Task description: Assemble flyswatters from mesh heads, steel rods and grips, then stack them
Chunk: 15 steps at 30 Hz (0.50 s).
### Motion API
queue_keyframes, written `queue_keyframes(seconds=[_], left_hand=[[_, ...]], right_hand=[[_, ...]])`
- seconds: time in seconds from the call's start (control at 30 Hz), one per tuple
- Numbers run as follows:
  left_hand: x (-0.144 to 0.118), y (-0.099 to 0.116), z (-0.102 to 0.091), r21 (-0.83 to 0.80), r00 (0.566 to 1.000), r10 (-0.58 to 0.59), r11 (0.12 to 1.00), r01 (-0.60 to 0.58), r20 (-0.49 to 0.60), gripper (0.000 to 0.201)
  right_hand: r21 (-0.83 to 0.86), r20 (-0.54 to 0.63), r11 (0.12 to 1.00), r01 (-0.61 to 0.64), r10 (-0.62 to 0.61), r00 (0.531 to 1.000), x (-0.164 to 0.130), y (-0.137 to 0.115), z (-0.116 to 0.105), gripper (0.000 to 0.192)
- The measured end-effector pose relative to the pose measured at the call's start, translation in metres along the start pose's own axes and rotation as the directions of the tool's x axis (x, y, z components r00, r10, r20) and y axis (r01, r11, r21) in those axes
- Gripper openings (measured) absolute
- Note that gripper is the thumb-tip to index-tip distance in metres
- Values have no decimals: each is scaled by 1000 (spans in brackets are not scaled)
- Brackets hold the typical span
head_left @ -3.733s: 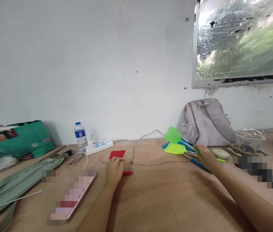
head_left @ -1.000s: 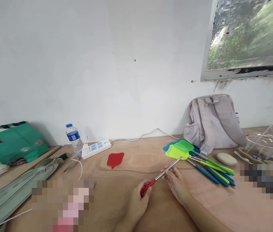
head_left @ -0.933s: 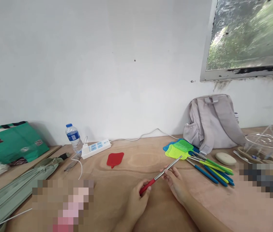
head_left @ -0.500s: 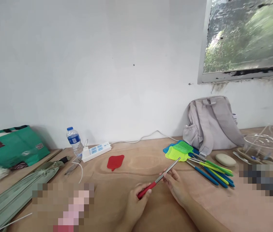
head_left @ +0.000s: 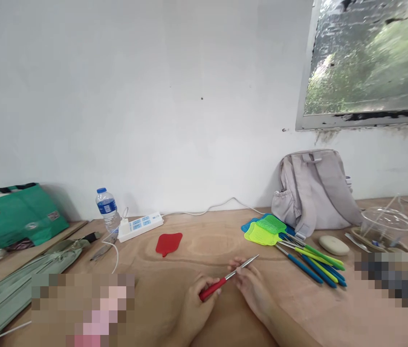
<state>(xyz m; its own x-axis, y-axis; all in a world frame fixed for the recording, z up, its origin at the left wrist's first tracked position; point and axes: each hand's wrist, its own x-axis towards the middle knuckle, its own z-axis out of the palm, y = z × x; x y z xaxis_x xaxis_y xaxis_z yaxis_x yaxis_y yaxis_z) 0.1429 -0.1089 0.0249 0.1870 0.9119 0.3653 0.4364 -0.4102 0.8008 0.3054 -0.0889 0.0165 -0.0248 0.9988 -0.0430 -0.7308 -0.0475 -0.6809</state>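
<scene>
Shorter now, the rod [head_left: 239, 268] I pinched in my right hand [head_left: 251, 289] pointed up-right from the red grip [head_left: 211, 289] in my left hand [head_left: 195, 308].

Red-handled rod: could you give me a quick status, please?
Left hand grips red-handled rod. Right hand pinches its metal shaft. Red swatter head lies apart.

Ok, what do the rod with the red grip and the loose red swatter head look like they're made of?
The rod looks like bare polished metal: silvery and shiny. Its red grip, held in the left hand, looks like matte rubber or plastic. The red swatter head is probably thin flexible plastic, flat and evenly coloured.
</scene>
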Motion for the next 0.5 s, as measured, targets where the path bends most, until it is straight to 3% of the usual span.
queue_keyframes(seconds=[0.13, 0.27, 0.5], left_hand=[[-1, 9, 0, 48, 999, 21, 999, -22, 32, 14], [-9, 15, 15, 144, 991, 127, 981, -132, 41, 20], [-27, -2, 47, 376, 938, 344, 877, -300, -54, 19]], right_hand=[[215, -117, 973, 89, -65, 991, 15, -6, -16, 22], [300, -127, 942, 148, -115, 985, 18, 1, -23, 42], [384, -81, 917, 110, -85, 993, 7, 15, -14, 52]])
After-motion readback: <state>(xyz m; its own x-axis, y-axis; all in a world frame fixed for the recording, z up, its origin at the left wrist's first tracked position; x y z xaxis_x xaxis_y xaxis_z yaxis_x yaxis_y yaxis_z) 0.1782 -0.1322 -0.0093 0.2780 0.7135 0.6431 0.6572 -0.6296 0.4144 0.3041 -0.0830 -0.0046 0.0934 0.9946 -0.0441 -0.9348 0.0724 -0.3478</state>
